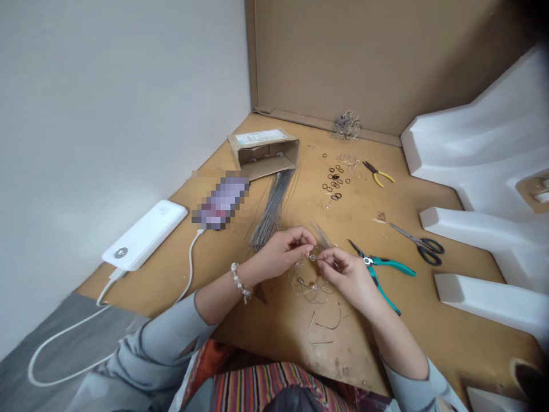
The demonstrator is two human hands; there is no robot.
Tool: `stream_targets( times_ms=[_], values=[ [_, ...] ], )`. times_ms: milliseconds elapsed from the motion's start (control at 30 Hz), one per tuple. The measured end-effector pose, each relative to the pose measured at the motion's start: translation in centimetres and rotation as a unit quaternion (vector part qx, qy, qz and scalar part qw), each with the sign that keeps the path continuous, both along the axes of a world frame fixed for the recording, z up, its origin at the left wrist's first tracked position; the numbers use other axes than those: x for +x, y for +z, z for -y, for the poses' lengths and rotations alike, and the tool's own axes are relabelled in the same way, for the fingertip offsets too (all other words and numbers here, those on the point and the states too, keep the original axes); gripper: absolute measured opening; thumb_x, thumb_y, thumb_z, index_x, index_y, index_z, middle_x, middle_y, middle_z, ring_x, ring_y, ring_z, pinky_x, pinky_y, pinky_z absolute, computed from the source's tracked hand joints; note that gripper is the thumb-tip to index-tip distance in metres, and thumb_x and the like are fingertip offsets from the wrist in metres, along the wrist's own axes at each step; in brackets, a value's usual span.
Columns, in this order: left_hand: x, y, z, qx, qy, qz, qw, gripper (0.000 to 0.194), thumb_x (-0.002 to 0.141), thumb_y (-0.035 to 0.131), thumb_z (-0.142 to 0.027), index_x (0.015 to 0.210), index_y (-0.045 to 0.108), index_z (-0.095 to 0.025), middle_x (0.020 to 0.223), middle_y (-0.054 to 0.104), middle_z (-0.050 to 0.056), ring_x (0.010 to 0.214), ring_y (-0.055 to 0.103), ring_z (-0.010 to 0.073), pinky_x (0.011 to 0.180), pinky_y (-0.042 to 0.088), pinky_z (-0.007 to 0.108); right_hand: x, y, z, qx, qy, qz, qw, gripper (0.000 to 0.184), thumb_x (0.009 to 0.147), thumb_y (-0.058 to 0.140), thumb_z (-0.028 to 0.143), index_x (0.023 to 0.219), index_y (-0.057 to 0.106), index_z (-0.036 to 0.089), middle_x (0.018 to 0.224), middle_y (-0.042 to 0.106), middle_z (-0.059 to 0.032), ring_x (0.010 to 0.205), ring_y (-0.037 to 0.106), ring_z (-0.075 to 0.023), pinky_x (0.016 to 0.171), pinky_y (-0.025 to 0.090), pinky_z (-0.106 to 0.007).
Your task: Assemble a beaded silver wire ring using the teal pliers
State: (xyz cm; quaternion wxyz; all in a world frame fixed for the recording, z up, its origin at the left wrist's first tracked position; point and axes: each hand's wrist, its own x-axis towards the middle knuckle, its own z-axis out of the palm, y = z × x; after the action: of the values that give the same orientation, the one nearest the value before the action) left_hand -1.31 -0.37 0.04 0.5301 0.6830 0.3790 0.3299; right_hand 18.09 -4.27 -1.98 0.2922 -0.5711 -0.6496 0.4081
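Note:
Both hands meet over a round piece of looped thin wire with clear beads (314, 288), just above the table. My left hand (291, 252), a beaded bracelet on its wrist, pinches the wire at the upper left of a bead (313, 257). From the right, my right hand (343, 272) is closed on the wire beside the same bead. The fingertips partly hide where each one grips. Beyond my left hand lies a bundle of straight grey wires (270, 214). Pliers with teal handles (375, 266) rest by my right hand, jaws apart.
A cardboard box (266, 163) lies with its opening towards me. Further right are dark rings (335, 177), yellow-handled pliers (377, 173), scissors (422, 243) and a wire tangle (346, 126). White foam (463, 223) borders the right. A power bank (146, 234) is cabled to a phone (223, 200).

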Motion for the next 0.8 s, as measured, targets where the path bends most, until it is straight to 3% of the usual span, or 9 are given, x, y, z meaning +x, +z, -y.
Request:
stream_targets(
  times_ms=[100,267,400,533,800],
  values=[
    [-0.2,0.2,0.1,0.073,-0.011,-0.075,0.994,0.012,0.087,0.050,-0.024,0.090,0.060,-0.017,0.078,0.064,0.000,0.068,0.055,0.0103,0.065,0.043,0.022,0.0,0.0,-0.2,-0.024,-0.006,-0.014,1.000,0.019,0.081,0.057,0.040,0.084,0.062,0.022,0.065,0.063,0.0016,0.058,0.058,-0.0131,0.058,0.047,-0.026],
    [-0.5,0.0,-0.3,0.219,-0.039,-0.188,0.957,0.017,0.087,0.047,-0.016,0.095,0.062,-0.019,0.090,0.067,0.004,0.083,0.059,0.0152,0.076,0.043,0.027,-0.2,-0.2,-0.4,-0.071,-0.038,-0.040,0.996,0.016,0.078,0.059,0.037,0.077,0.058,0.021,0.063,0.066,0.0004,0.055,0.060,-0.0140,0.056,0.047,-0.026],
    [-0.6,-0.3,-0.6,0.193,-0.040,-0.220,0.955,0.017,0.085,0.050,-0.014,0.096,0.063,-0.018,0.088,0.067,0.004,0.079,0.060,0.0155,0.074,0.044,0.027,-0.1,-0.4,-0.5,-0.082,-0.037,-0.027,0.996,0.015,0.078,0.057,0.035,0.077,0.059,0.021,0.065,0.067,0.0003,0.054,0.060,-0.0131,0.056,0.047,-0.026],
    [-0.9,-0.1,-0.6,0.165,-0.058,-0.251,0.952,0.011,0.084,0.053,-0.017,0.083,0.063,-0.016,0.077,0.064,0.002,0.069,0.057,0.0140,0.066,0.041,0.025,-0.1,-0.6,-0.5,-0.075,-0.038,-0.019,0.996,0.014,0.078,0.056,0.034,0.078,0.059,0.021,0.064,0.067,0.0003,0.053,0.059,-0.0127,0.054,0.046,-0.026],
    [-0.7,0.3,-0.4,0.212,-0.049,-0.291,0.932,0.013,0.087,0.048,-0.016,0.084,0.061,-0.017,0.081,0.064,0.002,0.072,0.058,0.0141,0.067,0.040,0.024,0.2,-1.0,-0.2,-0.020,-0.017,0.025,0.999,0.022,0.080,0.054,0.038,0.090,0.065,0.022,0.066,0.068,0.0002,0.053,0.059,-0.0123,0.053,0.046,-0.024]
  ],
)
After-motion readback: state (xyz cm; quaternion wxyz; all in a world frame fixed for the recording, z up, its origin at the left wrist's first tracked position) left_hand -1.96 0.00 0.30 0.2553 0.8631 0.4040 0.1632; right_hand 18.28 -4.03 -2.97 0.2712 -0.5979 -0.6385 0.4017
